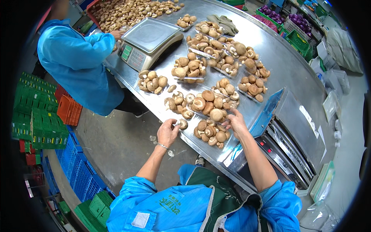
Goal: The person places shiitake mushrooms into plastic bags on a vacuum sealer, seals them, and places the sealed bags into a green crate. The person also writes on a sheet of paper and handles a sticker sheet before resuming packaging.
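Note:
My left hand pinches a single brown mushroom just over the near edge of the steel table. A clear plastic tray of mushrooms is gripped at its right end by my right hand; my fingers partly hide behind it. Directly below that tray, another tray of mushrooms lies close to the table edge. To the left of the gripped tray sits a further heap of mushrooms. One loose mushroom lies on the metal beyond it.
A weighing scale stands at the far left beside a co-worker in a blue smock. Several filled trays cover the table's middle. A wrapping machine is close by my right arm. Mushrooms spill from a red crate.

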Tool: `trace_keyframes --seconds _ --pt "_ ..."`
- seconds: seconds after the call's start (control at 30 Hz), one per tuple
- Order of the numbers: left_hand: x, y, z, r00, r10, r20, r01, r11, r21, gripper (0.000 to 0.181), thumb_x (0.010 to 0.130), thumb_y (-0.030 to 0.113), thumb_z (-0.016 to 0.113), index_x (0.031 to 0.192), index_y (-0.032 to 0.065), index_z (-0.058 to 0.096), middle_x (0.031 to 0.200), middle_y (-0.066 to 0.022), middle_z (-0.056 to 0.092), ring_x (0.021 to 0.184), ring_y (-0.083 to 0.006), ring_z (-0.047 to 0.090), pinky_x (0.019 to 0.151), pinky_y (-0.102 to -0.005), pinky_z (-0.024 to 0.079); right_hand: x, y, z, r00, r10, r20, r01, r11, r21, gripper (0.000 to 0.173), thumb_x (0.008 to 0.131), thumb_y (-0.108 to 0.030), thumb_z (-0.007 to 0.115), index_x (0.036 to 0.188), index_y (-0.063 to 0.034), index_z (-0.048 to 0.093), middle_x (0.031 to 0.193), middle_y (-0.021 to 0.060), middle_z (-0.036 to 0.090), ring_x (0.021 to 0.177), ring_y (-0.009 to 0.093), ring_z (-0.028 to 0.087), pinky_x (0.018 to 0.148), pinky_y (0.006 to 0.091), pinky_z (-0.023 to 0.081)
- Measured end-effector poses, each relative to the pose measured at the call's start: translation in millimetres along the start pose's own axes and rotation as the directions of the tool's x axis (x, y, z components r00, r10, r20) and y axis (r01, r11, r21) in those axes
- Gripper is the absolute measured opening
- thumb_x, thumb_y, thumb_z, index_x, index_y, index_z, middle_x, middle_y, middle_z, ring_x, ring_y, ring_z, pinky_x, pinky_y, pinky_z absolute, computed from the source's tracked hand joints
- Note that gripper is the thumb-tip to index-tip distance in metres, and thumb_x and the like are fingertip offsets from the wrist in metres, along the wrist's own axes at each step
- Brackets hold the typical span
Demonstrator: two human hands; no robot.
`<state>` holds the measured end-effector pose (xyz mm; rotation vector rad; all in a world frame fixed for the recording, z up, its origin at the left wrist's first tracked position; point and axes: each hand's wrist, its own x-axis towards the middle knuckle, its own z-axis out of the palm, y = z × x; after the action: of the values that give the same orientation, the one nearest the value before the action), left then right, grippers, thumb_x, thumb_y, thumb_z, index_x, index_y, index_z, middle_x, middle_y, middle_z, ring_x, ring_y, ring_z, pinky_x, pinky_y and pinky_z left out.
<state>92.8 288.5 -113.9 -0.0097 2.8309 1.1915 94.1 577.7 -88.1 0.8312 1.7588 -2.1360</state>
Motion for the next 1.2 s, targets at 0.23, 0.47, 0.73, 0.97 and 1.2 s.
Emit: trace_keyframes --seconds 0.23,0.47,0.73,0.97,1.2 --pt "6 5 10 0.994 0.109 -0.028 -0.107 0.990 0.088 0.016 0.076 0.018 0.064 0.088 0.0083 0.060 0.085 -0.0081 0.063 0.078 -0.0285 0.060 0.067 -0.0367 0.047 0 1 5 0.999 0.016 -0.029 -0.016 1.000 0.002 0.055 0.078 -0.003 0.045 0.131 0.0012 0.031 0.086 0.0171 0.057 0.055 0.017 0.058 0.041 0.0227 0.043" --pt "8 7 6 1.000 0.025 0.012 -0.025 0.999 0.021 0.015 0.076 0.020 0.065 0.084 0.0081 0.061 0.072 -0.0081 0.061 0.064 -0.0237 0.060 0.060 -0.0349 0.047 1 1 4 1.000 0.016 -0.026 -0.016 1.000 -0.004 0.054 0.081 -0.002 0.044 0.132 0.0019 0.029 0.087 0.0183 0.058 0.056 0.017 0.060 0.041 0.0223 0.045" --pt "17 3 -11 0.999 0.047 -0.015 -0.049 0.971 -0.235 0.008 0.076 0.011 0.064 0.077 0.0036 0.062 0.055 -0.0027 0.056 0.049 -0.0077 0.050 0.049 -0.0246 0.042 -2 -3 7 0.999 0.040 -0.031 -0.040 0.999 -0.019 0.053 0.081 -0.001 0.043 0.132 0.0010 0.030 0.085 0.0168 0.057 0.055 0.017 0.059 0.041 0.0219 0.044" --pt "46 3 -27 0.994 -0.018 -0.107 -0.046 0.825 -0.563 0.009 0.079 0.005 0.063 0.087 0.0002 0.062 0.070 0.0038 0.058 0.061 -0.0025 0.047 0.055 -0.0175 0.039 3 3 3 0.999 0.033 -0.030 -0.034 0.999 -0.014 0.055 0.080 -0.001 0.043 0.133 -0.0002 0.029 0.086 0.0170 0.057 0.056 0.016 0.058 0.043 0.0223 0.045" --pt "100 28 -37 0.952 0.152 -0.264 -0.270 0.823 -0.500 0.013 0.081 0.003 0.061 0.093 -0.0011 0.063 0.079 -0.0009 0.062 0.070 -0.0069 0.055 0.065 -0.0206 0.046 0 -1 6 0.998 0.050 -0.035 -0.051 0.999 -0.006 0.056 0.079 -0.001 0.043 0.133 0.0001 0.029 0.088 0.0180 0.057 0.056 0.016 0.058 0.043 0.0217 0.045"
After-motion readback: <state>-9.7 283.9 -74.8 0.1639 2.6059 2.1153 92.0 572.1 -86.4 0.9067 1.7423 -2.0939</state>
